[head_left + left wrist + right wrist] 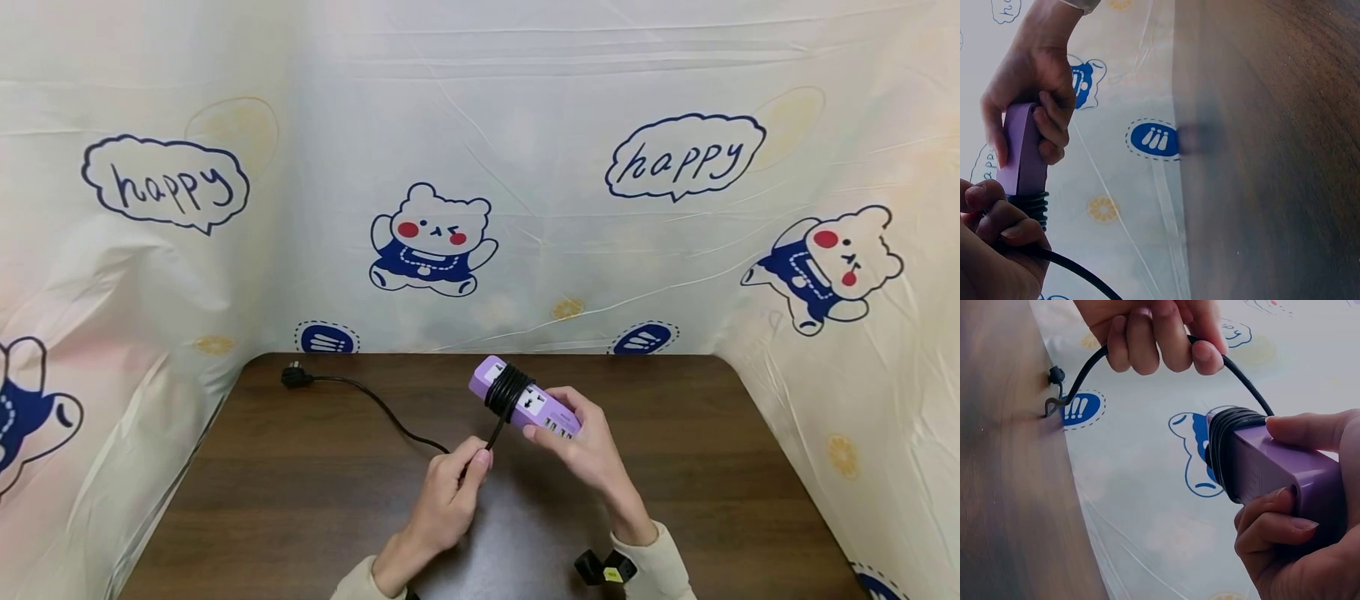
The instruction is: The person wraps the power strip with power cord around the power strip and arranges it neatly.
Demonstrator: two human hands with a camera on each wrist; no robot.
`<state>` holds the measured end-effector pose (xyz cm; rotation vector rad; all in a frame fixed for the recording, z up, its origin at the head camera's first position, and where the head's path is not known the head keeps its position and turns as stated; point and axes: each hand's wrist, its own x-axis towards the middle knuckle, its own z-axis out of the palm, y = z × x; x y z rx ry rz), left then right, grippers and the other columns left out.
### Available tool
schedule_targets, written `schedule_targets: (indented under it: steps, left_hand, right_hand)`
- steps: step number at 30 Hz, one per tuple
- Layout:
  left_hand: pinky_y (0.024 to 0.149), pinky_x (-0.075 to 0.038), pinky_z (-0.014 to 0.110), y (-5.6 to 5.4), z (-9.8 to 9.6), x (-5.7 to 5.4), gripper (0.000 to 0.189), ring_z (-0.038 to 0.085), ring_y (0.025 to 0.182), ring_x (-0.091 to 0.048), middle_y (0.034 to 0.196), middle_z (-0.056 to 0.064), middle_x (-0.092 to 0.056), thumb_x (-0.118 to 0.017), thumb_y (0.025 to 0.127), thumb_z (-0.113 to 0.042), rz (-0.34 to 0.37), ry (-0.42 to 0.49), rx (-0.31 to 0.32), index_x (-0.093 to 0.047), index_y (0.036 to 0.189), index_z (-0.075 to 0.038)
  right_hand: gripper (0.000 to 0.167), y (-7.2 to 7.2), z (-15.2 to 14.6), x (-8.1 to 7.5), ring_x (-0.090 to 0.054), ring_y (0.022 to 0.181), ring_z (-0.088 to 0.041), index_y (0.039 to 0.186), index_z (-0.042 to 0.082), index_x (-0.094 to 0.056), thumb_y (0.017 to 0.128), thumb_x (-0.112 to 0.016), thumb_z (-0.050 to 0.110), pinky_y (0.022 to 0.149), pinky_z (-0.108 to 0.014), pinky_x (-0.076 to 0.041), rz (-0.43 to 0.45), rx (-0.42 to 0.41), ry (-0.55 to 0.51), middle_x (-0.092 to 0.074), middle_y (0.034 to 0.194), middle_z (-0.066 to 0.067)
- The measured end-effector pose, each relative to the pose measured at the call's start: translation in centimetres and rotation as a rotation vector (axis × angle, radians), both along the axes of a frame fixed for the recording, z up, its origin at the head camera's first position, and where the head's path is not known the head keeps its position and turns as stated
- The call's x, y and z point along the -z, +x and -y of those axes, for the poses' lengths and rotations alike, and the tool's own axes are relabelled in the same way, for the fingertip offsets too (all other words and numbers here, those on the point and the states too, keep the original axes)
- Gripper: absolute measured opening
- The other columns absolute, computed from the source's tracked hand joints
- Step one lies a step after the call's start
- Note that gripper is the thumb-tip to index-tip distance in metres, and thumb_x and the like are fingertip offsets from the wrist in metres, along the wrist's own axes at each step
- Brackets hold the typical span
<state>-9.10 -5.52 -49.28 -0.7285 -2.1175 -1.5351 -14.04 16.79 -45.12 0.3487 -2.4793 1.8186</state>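
A purple power strip (553, 410) with white sockets and several USB ports is held up by my right hand (588, 442), thumb on one side and fingers round the other. Several turns of black cord (509, 392) are wound about its far half. My left hand (448, 492) grips the cord just below the winding, fingers curled round it. In the right wrist view the cord (1249, 381) runs from the left hand (1157, 337) to the coil. From the left hand the loose end trails over the table to a black plug (297, 376) at the far left.
The brown wooden table (300, 517) ends at a printed curtain (540, 275) that stands behind it and on both sides. A small black device (604, 568) with a yellow label sits at the right wrist, by the pale sleeve (656, 567).
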Motion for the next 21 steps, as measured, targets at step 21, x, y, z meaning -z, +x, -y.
schedule_targets:
  steps: [21]
  left_hand:
    - [0.052, -0.027, 0.009, 0.41, -0.14, -0.45, 0.029, -0.009, 0.061, -0.032, 0.066, -0.008, -0.038, -0.054, 0.107, 0.000, 0.001, -0.054, 0.028, -0.054, 0.085, -0.019]
  right_hand:
    - [0.044, 0.15, 0.50, 0.13, -0.062, 0.090, -0.023, 0.122, 0.008, -0.072, 0.083, -0.088, 0.022, 0.074, -0.034, -0.053, 0.020, 0.095, 0.014, -0.073, 0.107, -0.014]
